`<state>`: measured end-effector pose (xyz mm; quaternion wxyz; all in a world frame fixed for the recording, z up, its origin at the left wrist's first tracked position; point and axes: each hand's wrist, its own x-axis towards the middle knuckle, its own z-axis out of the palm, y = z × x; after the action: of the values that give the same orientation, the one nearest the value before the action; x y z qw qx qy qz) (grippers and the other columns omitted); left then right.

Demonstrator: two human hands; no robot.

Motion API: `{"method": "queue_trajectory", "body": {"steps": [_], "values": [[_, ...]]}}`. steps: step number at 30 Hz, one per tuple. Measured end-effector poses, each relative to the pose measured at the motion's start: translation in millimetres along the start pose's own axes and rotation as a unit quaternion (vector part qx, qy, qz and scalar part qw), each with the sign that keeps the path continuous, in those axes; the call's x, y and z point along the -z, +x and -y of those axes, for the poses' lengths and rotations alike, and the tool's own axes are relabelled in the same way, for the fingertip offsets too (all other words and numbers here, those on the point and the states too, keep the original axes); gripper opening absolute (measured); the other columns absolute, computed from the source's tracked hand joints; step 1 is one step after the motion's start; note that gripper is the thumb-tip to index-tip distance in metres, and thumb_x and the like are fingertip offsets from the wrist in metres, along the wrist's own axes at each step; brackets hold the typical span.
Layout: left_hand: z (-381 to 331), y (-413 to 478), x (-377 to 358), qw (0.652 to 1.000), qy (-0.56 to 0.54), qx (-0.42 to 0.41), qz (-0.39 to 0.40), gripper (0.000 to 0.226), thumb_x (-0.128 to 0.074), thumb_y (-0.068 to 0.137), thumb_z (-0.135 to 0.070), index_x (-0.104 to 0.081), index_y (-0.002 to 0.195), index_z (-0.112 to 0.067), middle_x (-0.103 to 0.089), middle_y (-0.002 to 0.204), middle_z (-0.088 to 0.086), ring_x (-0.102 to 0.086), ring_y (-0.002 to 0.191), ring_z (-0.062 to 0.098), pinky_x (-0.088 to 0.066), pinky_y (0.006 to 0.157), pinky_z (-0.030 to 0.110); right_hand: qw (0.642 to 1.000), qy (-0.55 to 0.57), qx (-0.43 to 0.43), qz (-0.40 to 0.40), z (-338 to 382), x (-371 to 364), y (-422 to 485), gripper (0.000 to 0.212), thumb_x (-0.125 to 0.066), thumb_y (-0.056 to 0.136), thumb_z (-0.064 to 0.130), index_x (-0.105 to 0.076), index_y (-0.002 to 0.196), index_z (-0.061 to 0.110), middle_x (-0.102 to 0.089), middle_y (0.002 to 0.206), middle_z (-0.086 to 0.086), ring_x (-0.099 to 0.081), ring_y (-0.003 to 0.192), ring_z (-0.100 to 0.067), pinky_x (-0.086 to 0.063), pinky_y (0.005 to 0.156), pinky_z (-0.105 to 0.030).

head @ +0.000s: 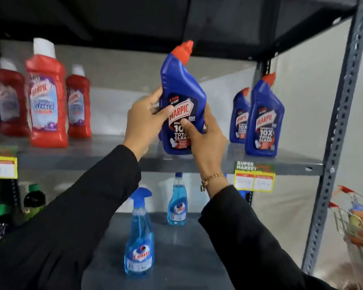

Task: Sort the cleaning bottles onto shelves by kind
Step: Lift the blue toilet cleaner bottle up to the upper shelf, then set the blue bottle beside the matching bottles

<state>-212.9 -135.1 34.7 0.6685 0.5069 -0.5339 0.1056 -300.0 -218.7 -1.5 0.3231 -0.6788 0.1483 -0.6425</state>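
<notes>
A blue Harpic bottle (181, 86) with a red cap is held upright just above the middle of the grey shelf (105, 162). My left hand (144, 122) grips its left side and my right hand (203, 139) grips its lower right. Two more blue Harpic bottles stand at the shelf's right end, the front one (264, 120) and one behind it (239, 118). Three red Harpic bottles stand at the left: a large one in front (46, 95), one behind on the right (79, 103) and one behind on the left (10, 101).
On the lower shelf (187, 254) stand two light-blue Colin spray bottles, near (139, 237) and far (177, 204). Dark bottles with green caps (34, 197) are at the lower left. A wire trolley (358, 225) with goods stands right of the perforated rack post (335, 143). Price tags (254, 181) hang from the shelf edge.
</notes>
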Motion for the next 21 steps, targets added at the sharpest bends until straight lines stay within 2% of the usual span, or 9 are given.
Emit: {"method": "queue_trajectory", "body": {"steps": [2, 6, 11, 14, 16, 17, 19, 20, 21], "values": [[17.3, 18.6, 2.0, 1.0, 0.002, 0.024, 0.003, 0.051, -0.059, 0.086, -0.006, -0.045, 0.132, -0.024, -0.058, 0.117, -0.008, -0.063, 0.102, 0.016, -0.051, 0.095, 0.042, 1.0, -0.009, -0.002, 0.02, -9.9, -13.8, 15.6, 0.048, -0.066, 0.082, 0.027, -0.049, 0.126, 0.029, -0.065, 0.088, 0.017, -0.063, 0.082, -0.009, -0.055, 0.082, -0.034], [48.8, 38.2, -0.1, 0.998, -0.004, 0.062, 0.021, 0.05, -0.056, 0.086, -0.001, -0.047, 0.131, -0.022, -0.058, 0.118, -0.007, -0.063, 0.1, 0.014, -0.052, 0.094, 0.044, 0.998, -0.03, -0.035, 0.053, -32.7, -36.2, 30.5, 0.043, -0.067, 0.08, 0.029, -0.053, 0.121, 0.026, -0.073, 0.098, -0.004, -0.067, 0.084, -0.022, -0.057, 0.08, -0.043], [62.6, 44.4, -1.5, 0.998, 0.003, 0.066, 0.021, 0.048, -0.056, 0.087, -0.004, -0.048, 0.131, -0.022, -0.06, 0.118, -0.005, -0.057, 0.082, -0.008, -0.054, 0.082, 0.024, 0.997, -0.042, -0.038, 0.058, -43.2, -42.4, 37.2, 0.045, -0.067, 0.08, 0.026, -0.051, 0.121, 0.022, -0.071, 0.104, -0.006, -0.067, 0.089, -0.024, -0.056, 0.082, -0.039], [60.7, 45.8, -0.9, 0.998, 0.015, 0.066, 0.016, 0.05, -0.058, 0.086, -0.003, -0.046, 0.132, -0.019, -0.059, 0.127, -0.002, -0.056, 0.096, -0.005, -0.051, 0.077, 0.012, 0.996, -0.046, -0.045, 0.07, -42.0, -43.1, 39.1, 0.051, -0.068, 0.08, 0.021, -0.045, 0.126, 0.019, -0.068, 0.11, -0.007, -0.064, 0.097, -0.026, -0.053, 0.084, -0.036], [56.3, 40.9, 1.4, 0.996, 0.062, 0.057, 0.001, 0.05, -0.059, 0.086, -0.007, -0.044, 0.133, -0.017, -0.056, 0.128, -0.004, -0.053, 0.11, 0.003, -0.047, 0.086, 0.014, 0.996, -0.051, -0.05, 0.061, -40.1, -42.9, 33.0, 0.062, -0.067, 0.08, 0.017, -0.036, 0.134, 0.015, -0.061, 0.123, -0.01, -0.057, 0.111, -0.027, -0.045, 0.095, -0.032], [53.9, 33.2, 2.7, 0.995, 0.091, 0.031, -0.016, 0.05, -0.059, 0.087, -0.012, -0.042, 0.134, -0.016, -0.054, 0.13, -0.005, -0.052, 0.115, 0.006, -0.045, 0.094, 0.02, 0.997, -0.056, -0.026, 0.039, -38.9, -40.6, 23.9, 0.064, -0.065, 0.082, 0.016, -0.032, 0.137, 0.013, -0.054, 0.131, -0.011, -0.05, 0.12, -0.024, -0.037, 0.099, -0.021], [49.8, 2.5, 11.6, 0.989, 0.101, -0.058, -0.088, 0.046, -0.057, 0.089, -0.019, -0.042, 0.133, -0.017, -0.052, 0.133, -0.003, -0.049, 0.121, 0.007, -0.042, 0.103, 0.025, 0.993, -0.072, 0.087, -0.037, -38.7, -35.6, -7.5, 0.056, -0.061, 0.086, 0.014, -0.035, 0.136, 0.007, -0.048, 0.137, -0.013, -0.038, 0.131, -0.022, -0.02, 0.102, -0.003], [50.2, -16.9, 14.7, 0.982, 0.087, -0.111, -0.127, 0.04, -0.054, 0.091, -0.018, -0.045, 0.13, -0.017, -0.054, 0.13, -0.004, -0.051, 0.12, 0.005, -0.043, 0.101, 0.023, 0.982, -0.082, 0.157, -0.067, -43.9, -35.7, -23.9, 0.05, -0.059, 0.088, 0.013, -0.039, 0.132, 0.004, -0.048, 0.136, -0.015, -0.034, 0.134, -0.025, -0.019, 0.107, -0.005], [58.1, -38.8, 16.8, 0.971, 0.085, -0.157, -0.157, 0.034, -0.051, 0.092, -0.016, -0.048, 0.125, -0.019, -0.058, 0.123, -0.008, -0.054, 0.114, 0.002, -0.045, 0.097, 0.021, 0.969, -0.09, 0.214, -0.084, -55.9, -36.8, -39.8, 0.044, -0.057, 0.088, 0.012, -0.043, 0.128, 0.002, -0.05, 0.134, -0.017, -0.031, 0.135, -0.03, -0.022, 0.112, -0.014]]}}
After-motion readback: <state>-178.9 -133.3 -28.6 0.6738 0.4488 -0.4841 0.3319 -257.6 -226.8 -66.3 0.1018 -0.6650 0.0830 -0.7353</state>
